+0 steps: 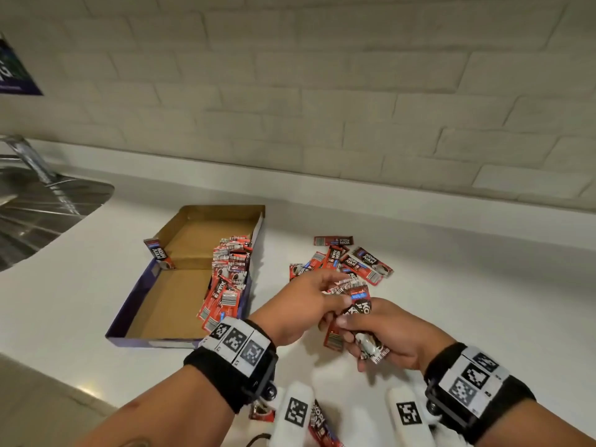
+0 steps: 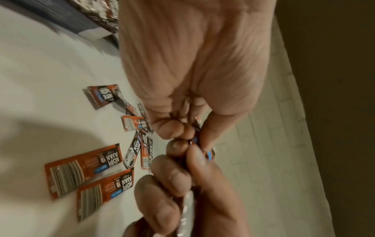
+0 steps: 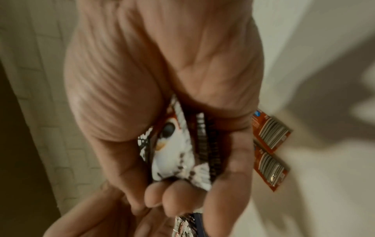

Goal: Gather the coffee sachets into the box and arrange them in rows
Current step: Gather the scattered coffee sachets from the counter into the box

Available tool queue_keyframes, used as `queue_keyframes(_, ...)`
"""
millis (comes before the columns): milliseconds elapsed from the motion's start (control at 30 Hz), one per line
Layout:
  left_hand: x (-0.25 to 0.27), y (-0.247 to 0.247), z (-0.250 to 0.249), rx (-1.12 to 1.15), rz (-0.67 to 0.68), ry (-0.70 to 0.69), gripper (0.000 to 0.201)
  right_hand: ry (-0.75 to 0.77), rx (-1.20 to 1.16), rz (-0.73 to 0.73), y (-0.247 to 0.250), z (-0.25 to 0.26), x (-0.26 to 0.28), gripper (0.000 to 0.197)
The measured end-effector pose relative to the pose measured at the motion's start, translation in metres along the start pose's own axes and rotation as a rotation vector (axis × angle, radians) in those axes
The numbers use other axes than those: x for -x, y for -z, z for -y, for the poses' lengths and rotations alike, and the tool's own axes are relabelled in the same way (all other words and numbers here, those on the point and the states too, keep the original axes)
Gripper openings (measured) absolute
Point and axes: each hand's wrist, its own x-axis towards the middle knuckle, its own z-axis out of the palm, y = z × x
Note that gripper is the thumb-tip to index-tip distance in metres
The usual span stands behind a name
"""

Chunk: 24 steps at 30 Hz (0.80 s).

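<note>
Both hands busy over the counter (image 1: 451, 285): left hand (image 1: 300, 304) pinching the top of a small bundle of sachets (image 1: 351, 298), right hand (image 1: 387, 337) curled round its lower end. More sachets loose (image 1: 351, 259) just beyond; one row packed along the right wall of the open box (image 1: 180, 259). Likely light, thin, crinkly, slick foil, prone to fanning and sliding. Best pinched flat across the middle, edges squared first.

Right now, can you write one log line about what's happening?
left hand: holds sachet bundle | right hand: holds same bundle | box: partly filled | loose sachets: on counter
</note>
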Motion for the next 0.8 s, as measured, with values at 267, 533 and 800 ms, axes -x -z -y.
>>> queue_keyframes(267, 0.014, 0.022, 0.009, 0.278, -0.155, 0.000, 0.010, -0.013, 0.140, 0.119, -0.024, 0.011, -0.012, 0.032)
queue_keyframes(533, 0.025, 0.046, 0.015, 0.177, -0.079, -0.042, 0.031, 0.038, 0.473, -0.042, -0.056, 0.016, -0.039, 0.027)
queue_keyframes(800, 0.028, 0.077, 0.026, 0.230, -0.058, -0.031, 0.039, 0.058, 0.777, -0.223, -0.081, 0.024, -0.062, 0.024)
